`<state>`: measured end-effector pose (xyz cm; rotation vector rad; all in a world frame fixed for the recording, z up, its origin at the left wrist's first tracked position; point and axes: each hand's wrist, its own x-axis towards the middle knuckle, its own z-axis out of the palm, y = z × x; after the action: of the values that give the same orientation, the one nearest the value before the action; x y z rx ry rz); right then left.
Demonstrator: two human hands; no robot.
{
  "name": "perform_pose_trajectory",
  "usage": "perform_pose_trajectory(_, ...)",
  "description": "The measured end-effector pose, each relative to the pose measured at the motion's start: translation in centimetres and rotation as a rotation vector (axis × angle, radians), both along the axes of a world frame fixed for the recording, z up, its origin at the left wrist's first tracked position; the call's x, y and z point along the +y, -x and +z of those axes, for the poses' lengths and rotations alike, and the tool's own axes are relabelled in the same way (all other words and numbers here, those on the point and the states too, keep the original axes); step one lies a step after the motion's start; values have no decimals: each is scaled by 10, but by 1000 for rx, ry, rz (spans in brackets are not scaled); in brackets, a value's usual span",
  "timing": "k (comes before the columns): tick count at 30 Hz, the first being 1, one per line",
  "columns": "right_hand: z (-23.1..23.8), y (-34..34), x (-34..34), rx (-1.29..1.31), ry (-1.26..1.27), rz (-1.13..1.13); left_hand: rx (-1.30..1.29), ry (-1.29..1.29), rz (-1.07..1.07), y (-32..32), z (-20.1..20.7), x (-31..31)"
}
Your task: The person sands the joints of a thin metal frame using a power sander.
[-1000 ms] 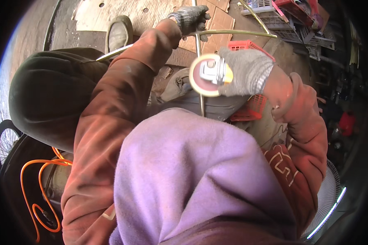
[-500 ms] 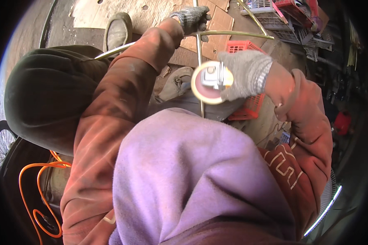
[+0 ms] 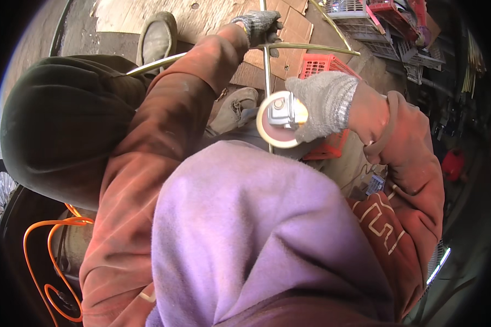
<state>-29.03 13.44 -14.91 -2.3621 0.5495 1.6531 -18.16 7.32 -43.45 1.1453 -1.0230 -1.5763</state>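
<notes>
My left hand, in a grey knitted glove, is closed round a brass-coloured metal frame near where two of its bars cross. One thin bar runs from that crossing toward my body. My right hand, gloved alike, grips an angle grinder with a round disc and silver head. The disc overlaps the thin bar from above; whether they touch I cannot tell. The grinder's body is mostly hidden under my glove.
A red plastic crate stands beyond and below my right hand. Flattened cardboard lies at the far side. Stacked grey crates are at the far right. An orange hose loops at the lower left. My shoes rest among the bars.
My right hand has brought the grinder slightly nearer to my body, and its head is turned a little. My left hand keeps its hold while the frame shifts slightly.
</notes>
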Motion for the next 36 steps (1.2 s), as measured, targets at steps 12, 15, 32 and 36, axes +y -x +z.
perform_pose_trajectory(12, -8, 3, -10, -18, -5, 12, 444, -297, -32, 14, -16, -12)
perform_pose_trajectory(15, -3, -13, -5, -13, 6, 74, 596, -214, -120, -6, -48, -19)
perform_pose_trajectory(32, -17, -34, -24, -162, 141, 56, 221, 147, -93, -14, -42, -15)
perform_pose_trajectory(36, -7, 17, -25, -203, 83, -165, 66, -66, -5, 3, 41, 9)
